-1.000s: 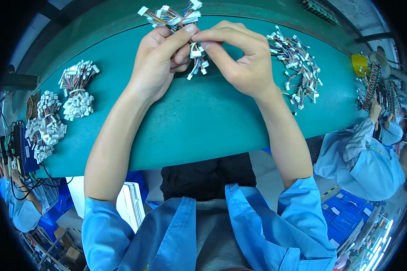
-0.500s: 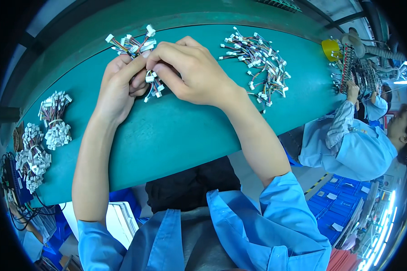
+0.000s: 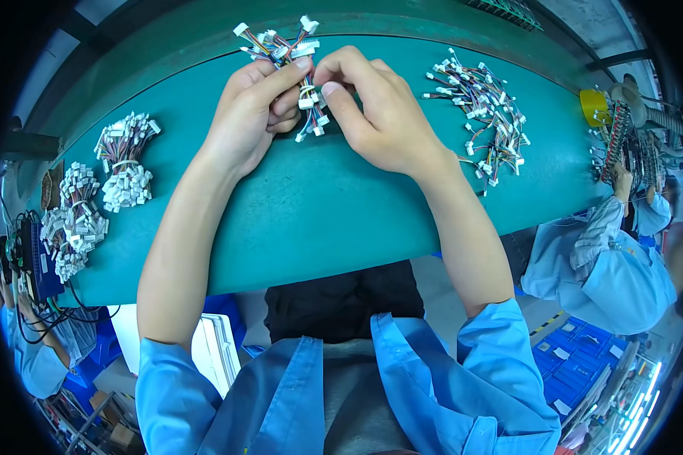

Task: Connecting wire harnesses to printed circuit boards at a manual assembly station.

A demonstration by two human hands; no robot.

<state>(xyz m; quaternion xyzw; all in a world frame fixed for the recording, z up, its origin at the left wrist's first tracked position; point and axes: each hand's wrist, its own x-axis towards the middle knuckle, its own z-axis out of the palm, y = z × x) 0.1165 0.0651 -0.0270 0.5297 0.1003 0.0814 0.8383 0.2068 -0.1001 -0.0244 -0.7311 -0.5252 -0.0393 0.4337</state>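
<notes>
My left hand point(image 3: 254, 106) is closed around a bundle of wire harnesses point(image 3: 311, 98), thin coloured wires with white plug connectors fanning out above and below the grip. Right beside the bundle, my right hand point(image 3: 379, 106) has its thumb and forefinger tips brought close in a pinch. Whatever lies between those fingertips is too small to make out. A loose heap of similar harnesses point(image 3: 493, 114) spreads on the green table to the right. To the left rest tied bundles of harnesses point(image 3: 127, 163), with more bundles point(image 3: 74, 220) closer to me.
The green table point(image 3: 319, 212) runs across in front of me. Cables and a blue device point(image 3: 45, 262) stand at its left end. On the right, a co-worker in a light blue garment point(image 3: 607, 265) handles wiring near a yellow round part point(image 3: 594, 108). Blue bins point(image 3: 577, 349) are at the lower right.
The whole view has shifted, so the table contents appear farther right. My right fingers have come away from over the bundle to its right side, uncovering its middle. My left hand keeps its hold.
</notes>
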